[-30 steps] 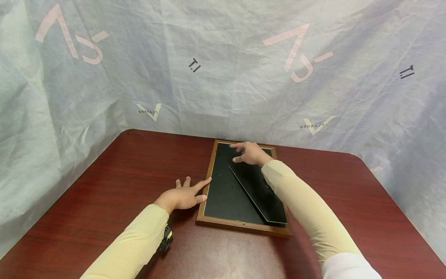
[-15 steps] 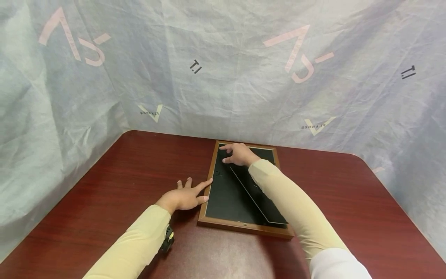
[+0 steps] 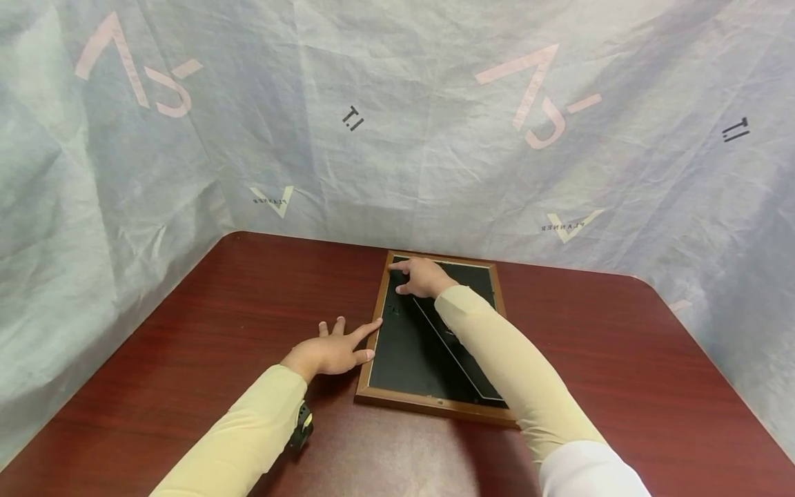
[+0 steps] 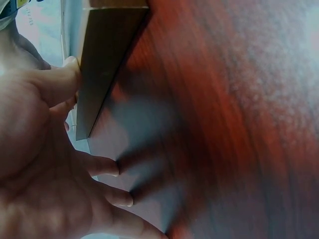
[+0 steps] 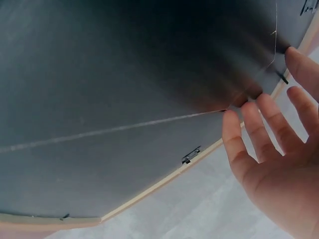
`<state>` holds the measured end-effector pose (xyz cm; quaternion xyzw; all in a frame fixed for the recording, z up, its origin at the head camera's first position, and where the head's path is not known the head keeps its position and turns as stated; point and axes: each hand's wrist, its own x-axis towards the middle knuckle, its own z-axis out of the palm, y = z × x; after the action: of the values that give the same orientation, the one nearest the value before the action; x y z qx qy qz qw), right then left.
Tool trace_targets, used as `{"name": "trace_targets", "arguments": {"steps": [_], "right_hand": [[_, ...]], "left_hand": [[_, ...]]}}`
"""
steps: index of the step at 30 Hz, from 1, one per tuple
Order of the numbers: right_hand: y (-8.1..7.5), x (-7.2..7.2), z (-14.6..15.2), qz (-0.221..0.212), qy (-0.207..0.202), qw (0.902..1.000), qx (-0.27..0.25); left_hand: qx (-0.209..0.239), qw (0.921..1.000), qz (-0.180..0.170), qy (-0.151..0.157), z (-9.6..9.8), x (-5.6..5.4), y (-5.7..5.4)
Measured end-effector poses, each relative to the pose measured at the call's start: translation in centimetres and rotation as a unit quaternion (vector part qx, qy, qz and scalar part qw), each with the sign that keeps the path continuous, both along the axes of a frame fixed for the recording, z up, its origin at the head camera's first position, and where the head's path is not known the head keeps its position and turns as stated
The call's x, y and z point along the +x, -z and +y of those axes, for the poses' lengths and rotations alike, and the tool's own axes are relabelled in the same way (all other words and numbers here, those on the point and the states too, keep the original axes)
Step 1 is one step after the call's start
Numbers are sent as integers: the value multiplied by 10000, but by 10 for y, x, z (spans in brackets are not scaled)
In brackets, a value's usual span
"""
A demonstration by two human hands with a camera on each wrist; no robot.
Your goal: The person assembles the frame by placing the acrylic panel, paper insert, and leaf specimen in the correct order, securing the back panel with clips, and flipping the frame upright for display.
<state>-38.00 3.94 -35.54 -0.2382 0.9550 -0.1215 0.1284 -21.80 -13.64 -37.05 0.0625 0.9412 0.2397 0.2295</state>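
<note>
A picture frame (image 3: 428, 405) with a brown wooden rim lies face down, its black backing board (image 3: 404, 359) upward. A black easel stand (image 3: 481, 379) with a pale edge runs diagonally over the board, partly hidden by the right sleeve. My left hand (image 3: 335, 350) rests at the frame's left side, forefinger and thumb against the rim, other fingers spread to the table. Over the far left part of the board is my right hand (image 3: 425, 277), forefinger stretched to the corner by the rim. In the right wrist view, a small metal tab (image 5: 282, 76) sits close to its fingertips.
The reddish-brown table (image 3: 248, 297) has rounded far corners. A pale printed cloth (image 3: 397, 138) hangs behind and beside it. More metal tabs (image 5: 191, 154) line the inner rim. A black wristband (image 3: 301, 428) shows under the left sleeve.
My right hand has moved left across the far end of the board, to the far left corner. My left hand stays at the rim.
</note>
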Motion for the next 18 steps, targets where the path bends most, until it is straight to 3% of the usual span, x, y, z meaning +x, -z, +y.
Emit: {"name": "trace_targets", "arguments": {"steps": [18], "right_hand": [[1,0,-3,199,-196,9975,652]], "left_hand": [[-20,9999,120,57,0,-1,1]]}}
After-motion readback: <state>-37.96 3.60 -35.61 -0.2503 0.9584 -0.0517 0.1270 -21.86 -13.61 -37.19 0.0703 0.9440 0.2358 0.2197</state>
